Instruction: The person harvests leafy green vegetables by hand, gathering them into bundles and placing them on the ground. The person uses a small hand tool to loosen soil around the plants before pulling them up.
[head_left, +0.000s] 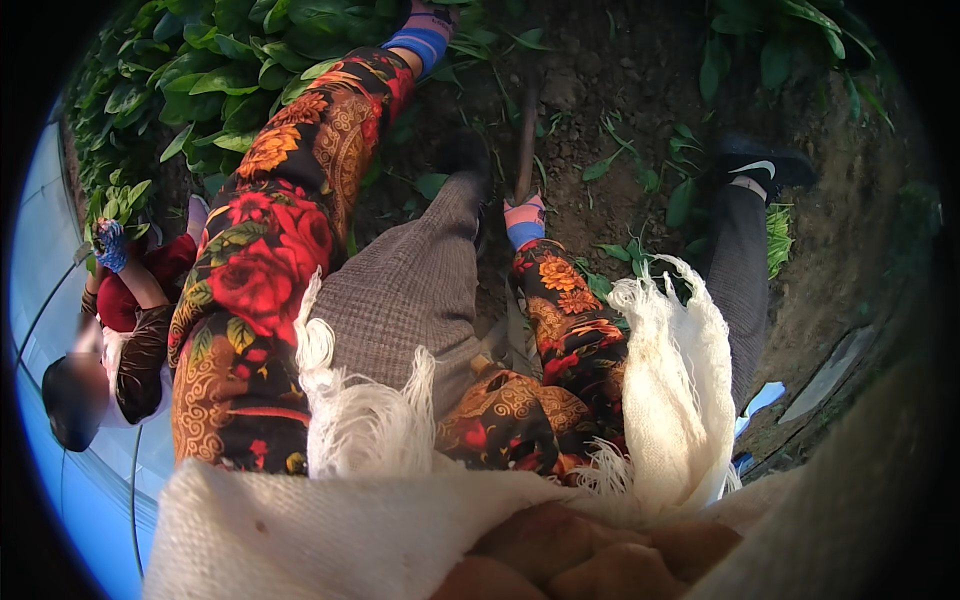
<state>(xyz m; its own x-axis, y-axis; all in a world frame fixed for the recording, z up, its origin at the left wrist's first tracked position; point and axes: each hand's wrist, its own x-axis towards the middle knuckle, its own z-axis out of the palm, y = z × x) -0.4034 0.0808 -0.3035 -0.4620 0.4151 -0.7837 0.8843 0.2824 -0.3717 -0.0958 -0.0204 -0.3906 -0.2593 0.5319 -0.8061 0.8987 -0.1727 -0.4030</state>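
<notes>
At the bottom, close to the camera, are bare fingers beside an off-white woven cloth. They are cut off and partly covered; I cannot tell which hand or hands they belong to, or their grip. The cloth's left fringed end and right fringed end hang over legs. Floral trousers and grey checked trousers overlap before me. Pink and blue socks show below the floral trousers. A dark shoe is below the right grey leg.
Leafy green plants grow at upper left, and loose leaves lie on brown soil. A brown stick or handle is near the middle sock. At left, another person's gloved hand holds leafy greens beside plastic sheeting.
</notes>
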